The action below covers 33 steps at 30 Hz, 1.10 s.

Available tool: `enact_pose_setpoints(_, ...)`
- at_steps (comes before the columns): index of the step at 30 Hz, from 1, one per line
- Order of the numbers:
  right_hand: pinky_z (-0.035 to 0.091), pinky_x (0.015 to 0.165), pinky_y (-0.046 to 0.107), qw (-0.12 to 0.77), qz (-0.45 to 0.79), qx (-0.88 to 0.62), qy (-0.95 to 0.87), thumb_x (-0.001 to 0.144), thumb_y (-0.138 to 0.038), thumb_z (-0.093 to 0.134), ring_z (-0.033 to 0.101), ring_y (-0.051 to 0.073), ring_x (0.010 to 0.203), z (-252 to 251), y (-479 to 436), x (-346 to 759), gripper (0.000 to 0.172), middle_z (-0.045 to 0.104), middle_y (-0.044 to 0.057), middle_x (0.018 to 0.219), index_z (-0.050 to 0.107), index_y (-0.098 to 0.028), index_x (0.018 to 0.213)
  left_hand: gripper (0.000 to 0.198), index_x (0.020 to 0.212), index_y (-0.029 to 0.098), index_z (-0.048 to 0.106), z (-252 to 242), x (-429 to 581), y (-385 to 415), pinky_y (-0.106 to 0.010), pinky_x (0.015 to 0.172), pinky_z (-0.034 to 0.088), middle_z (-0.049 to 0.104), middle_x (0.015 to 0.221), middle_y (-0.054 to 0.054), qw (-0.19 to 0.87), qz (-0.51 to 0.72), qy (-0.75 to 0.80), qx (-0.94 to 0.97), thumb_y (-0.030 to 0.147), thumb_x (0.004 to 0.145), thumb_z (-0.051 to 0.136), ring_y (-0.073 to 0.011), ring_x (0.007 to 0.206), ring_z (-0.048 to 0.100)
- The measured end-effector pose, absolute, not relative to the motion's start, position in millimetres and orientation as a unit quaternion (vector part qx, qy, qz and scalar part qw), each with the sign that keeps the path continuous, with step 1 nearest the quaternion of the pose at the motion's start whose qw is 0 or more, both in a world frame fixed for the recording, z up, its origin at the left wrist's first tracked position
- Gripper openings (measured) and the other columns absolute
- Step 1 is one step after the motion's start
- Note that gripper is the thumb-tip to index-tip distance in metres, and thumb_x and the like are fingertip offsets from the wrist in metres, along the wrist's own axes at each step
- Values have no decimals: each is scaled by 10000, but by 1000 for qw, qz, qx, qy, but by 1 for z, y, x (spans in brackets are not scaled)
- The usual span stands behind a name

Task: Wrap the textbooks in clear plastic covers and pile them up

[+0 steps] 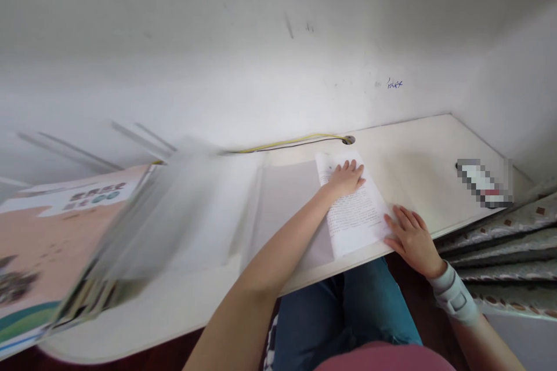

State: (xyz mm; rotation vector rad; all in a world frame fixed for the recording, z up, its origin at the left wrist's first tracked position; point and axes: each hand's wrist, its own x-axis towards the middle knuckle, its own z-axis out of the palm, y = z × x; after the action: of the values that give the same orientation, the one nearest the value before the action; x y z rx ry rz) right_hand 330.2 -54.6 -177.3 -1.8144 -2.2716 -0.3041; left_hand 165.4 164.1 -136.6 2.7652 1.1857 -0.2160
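Note:
A white sheet of printed paper (354,226) lies on the white desk in front of me, next to a plain greyish sheet (289,185) at its left. I cannot tell whether the two are joined. My left hand (347,178) rests flat on the upper part of the printed sheet, fingers spread, the forearm crossing over the greyish sheet. At the sheet's lower right edge is my right hand (412,237), its fingers stretched out and apart, the fingertips at or touching the paper's edge. A pale band (455,293) wraps the right wrist.
Stacked books or papers (69,226) with a peach-coloured cover fill the desk's left end, partly smeared. Yellow and black cables (296,140) run along the wall into a round hole (348,139). A pixelated object (485,182) lies at the right, near patterned curtain fabric (513,243).

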Motion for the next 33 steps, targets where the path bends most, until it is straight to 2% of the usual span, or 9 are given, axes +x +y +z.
enact_pose_setpoints(7,318,1059,494,92,-125,-624,-766,889,-502,496,392,323,1329,-180,-55,327,596,433,185,1444,439,-220,1410,652,1435,204,307,-135,163,160,-508,1072,253,241,1545,-172,85,-85,380,917,570,900,377,-348,1405,231)
enact_pose_setpoints(11,313,1047,527,77,-125,-615,-775,871,-550,494,375,350,1337,-179,-54,328,604,411,183,1459,449,-263,1401,645,1402,213,357,-130,163,159,-495,1050,290,321,1508,-162,77,-80,379,919,567,870,446,-328,1368,301)
enact_pose_setpoints(18,313,1040,528,68,-123,-614,-777,847,-607,483,373,358,1333,-176,-55,326,656,422,186,1449,449,-261,1403,644,1376,184,380,-124,156,157,-489,1058,281,348,1495,-164,89,-90,351,928,554,859,481,-306,1360,314)
enact_pose_setpoints(23,322,1030,519,66,-99,-615,-780,847,-606,485,384,350,1323,-168,-53,329,624,438,176,1439,489,-268,1373,613,1338,159,431,-124,153,165,-374,1015,349,409,1441,-164,109,-69,322,938,521,850,508,-274,1305,382)
enact_pose_setpoints(27,345,1014,491,65,-69,-611,-786,881,-559,466,436,325,1281,-160,-41,330,482,481,151,1409,603,-284,1252,651,1390,205,404,-128,158,175,-409,1005,349,333,1515,-104,71,-53,325,942,580,860,451,-319,1275,374)
enact_pose_setpoints(33,350,1019,486,67,-75,-600,-794,878,-547,487,425,336,1287,-163,-34,322,522,509,140,1388,568,-242,1293,589,1443,206,347,-136,167,191,-450,1025,321,323,1530,-78,34,-28,371,927,503,935,310,-331,1283,359)
